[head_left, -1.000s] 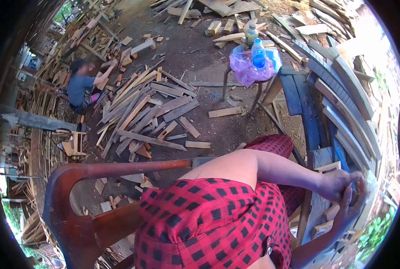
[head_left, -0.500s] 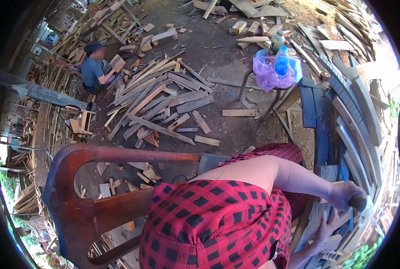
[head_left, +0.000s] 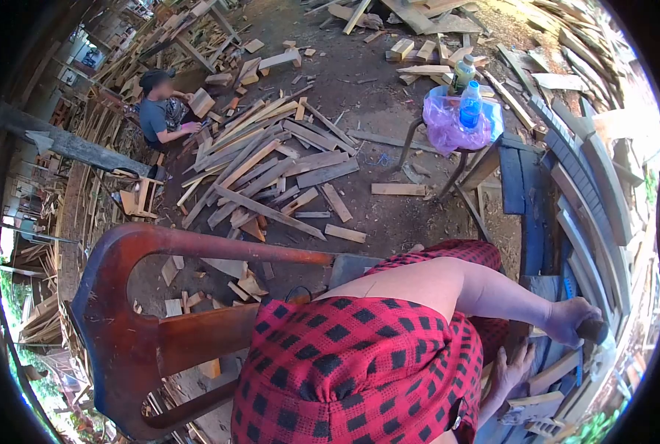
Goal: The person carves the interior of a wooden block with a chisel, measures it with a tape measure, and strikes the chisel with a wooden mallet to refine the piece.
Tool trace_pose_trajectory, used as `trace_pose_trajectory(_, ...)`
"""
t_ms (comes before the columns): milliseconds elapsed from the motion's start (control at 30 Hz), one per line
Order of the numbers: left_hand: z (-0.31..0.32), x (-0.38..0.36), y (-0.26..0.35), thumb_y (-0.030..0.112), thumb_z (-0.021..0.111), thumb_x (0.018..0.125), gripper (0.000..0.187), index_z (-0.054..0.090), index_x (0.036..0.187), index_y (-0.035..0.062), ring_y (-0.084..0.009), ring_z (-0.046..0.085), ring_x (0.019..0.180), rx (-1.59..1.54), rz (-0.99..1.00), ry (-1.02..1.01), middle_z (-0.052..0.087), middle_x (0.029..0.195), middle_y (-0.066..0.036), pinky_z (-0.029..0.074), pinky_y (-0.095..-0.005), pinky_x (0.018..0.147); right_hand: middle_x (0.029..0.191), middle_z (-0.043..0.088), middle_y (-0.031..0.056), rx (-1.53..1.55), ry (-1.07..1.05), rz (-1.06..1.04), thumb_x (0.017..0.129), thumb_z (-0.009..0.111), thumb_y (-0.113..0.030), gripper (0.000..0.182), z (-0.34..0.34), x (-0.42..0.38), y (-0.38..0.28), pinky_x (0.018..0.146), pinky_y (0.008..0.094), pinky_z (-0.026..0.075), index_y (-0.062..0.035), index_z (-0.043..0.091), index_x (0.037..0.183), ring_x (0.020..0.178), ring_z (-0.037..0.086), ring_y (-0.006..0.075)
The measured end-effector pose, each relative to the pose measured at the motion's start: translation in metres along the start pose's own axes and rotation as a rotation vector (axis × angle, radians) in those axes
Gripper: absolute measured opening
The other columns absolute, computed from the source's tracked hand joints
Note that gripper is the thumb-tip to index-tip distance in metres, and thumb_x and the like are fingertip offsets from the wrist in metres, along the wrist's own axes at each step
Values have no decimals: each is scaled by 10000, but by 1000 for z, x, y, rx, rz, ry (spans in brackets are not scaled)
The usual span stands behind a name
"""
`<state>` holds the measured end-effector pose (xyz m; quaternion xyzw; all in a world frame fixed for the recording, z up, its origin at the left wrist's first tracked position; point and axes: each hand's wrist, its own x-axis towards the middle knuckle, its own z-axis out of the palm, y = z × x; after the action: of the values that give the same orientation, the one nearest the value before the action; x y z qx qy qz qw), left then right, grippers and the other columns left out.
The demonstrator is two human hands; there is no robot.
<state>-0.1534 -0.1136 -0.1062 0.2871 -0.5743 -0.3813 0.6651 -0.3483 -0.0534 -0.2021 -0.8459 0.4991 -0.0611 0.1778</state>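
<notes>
My left hand (head_left: 569,320), at the end of the upper arm, is closed around a dark, blunt-ended object (head_left: 591,331). Only its rounded end shows, so I cannot tell what it is. Lower and nearer my body, my right hand (head_left: 513,368) has its fingers spread over the dark work surface. Right of it lies a short pale wood strip (head_left: 555,371), and just below is a pale wood block (head_left: 532,408). A blue toothed strip (head_left: 570,288) runs beside the left hand.
Purple plastic (head_left: 448,133) and a blue-labelled bottle (head_left: 470,105) sit on a stool. Loose boards (head_left: 271,163) cover the ground. A seated co-worker (head_left: 156,115) is at upper left. Curved boards (head_left: 592,177) stand at right; a brown chair frame (head_left: 123,333) is at left.
My right hand has drawn back to the left, and more of the pale wood shows beside it. My left hand keeps its grip almost in place. The view has shifted slightly.
</notes>
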Motion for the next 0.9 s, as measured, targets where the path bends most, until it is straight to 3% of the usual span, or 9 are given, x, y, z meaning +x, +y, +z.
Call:
trace_pose_trajectory(233, 0, -5, 5, 57, 720, 650, 352, 631, 991, 57, -254, 685, 889, 104, 8, -47, 689, 904, -109, 527, -341, 780, 1512, 288, 252, 3, 74, -28, 770, 708, -184, 742, 23, -2, 16, 1149, 493, 222, -86, 415, 1444, 1404, 251, 422)
trace_pose_trajectory(467, 2, -9, 7, 54, 713, 659, 325, 631, 973, 50, -272, 685, 863, 136, -1, -31, 681, 883, -128, 528, -358, 771, 1525, 257, 264, -134, 165, -80, 743, 742, -340, 910, 44, -4, 25, 1152, 520, 190, -88, 307, 1501, 1415, 216, 443)
trace_pose_trajectory(633, 15, -8, -12, -56, 654, 696, 271, 651, 950, 37, -163, 651, 817, -171, 183, 6, 630, 877, -63, 533, -294, 716, 1564, 180, 238, -242, 186, -44, 731, 724, -483, 1038, 51, -13, 24, 1164, 530, 120, -120, 187, 1542, 1445, 135, 432)
trace_pose_trajectory(733, 7, -8, -7, -57, 638, 723, 264, 645, 965, 49, -122, 603, 807, 152, 191, -73, 615, 869, -44, 515, -272, 728, 1574, 170, 225, -212, 115, 72, 714, 728, -518, 1065, 40, -16, 2, 1169, 530, 82, -115, 191, 1541, 1455, 121, 420)
trace_pose_trajectory(767, 7, -7, -7, -28, 646, 741, 271, 635, 1001, 49, -94, 571, 807, 272, 331, -31, 592, 855, -42, 501, -257, 724, 1573, 169, 227, -186, 115, 93, 709, 732, -514, 1060, 38, -16, -3, 1170, 530, 75, -124, 199, 1539, 1458, 110, 416)
trace_pose_trajectory(800, 9, -8, -20, 1, 680, 750, 283, 626, 1022, 58, -79, 552, 820, -3, 154, -84, 589, 883, -29, 496, -255, 729, 1572, 167, 230, -160, 114, 114, 704, 736, -510, 1056, 37, -16, -5, 1172, 531, 68, -133, 207, 1537, 1462, 99, 411)
trace_pose_trajectory(833, 5, -7, 5, 24, 716, 757, 252, 634, 992, 63, -61, 548, 820, 95, 118, -76, 605, 889, 2, 494, -254, 725, 1574, 165, 223, -147, 134, 111, 697, 745, -494, 1045, 35, -16, -6, 1174, 531, 65, -146, 220, 1532, 1465, 90, 406)
trace_pose_trajectory(867, 4, -7, 2, 36, 745, 762, 223, 638, 954, 72, -53, 556, 774, 3, -53, -106, 614, 859, 29, 498, -250, 698, 1576, 163, 217, -134, 152, 97, 690, 753, -479, 1035, 33, -17, -7, 1175, 531, 62, -160, 234, 1527, 1468, 82, 400)
trace_pose_trajectory(900, 7, -5, -1, 35, 739, 771, 197, 634, 934, 71, -49, 559, 743, -19, 2, -76, 612, 830, 31, 497, -244, 678, 1578, 161, 205, -126, 143, 128, 683, 762, -461, 1028, 30, -18, -8, 1178, 528, 63, -167, 244, 1521, 1471, 82, 390)
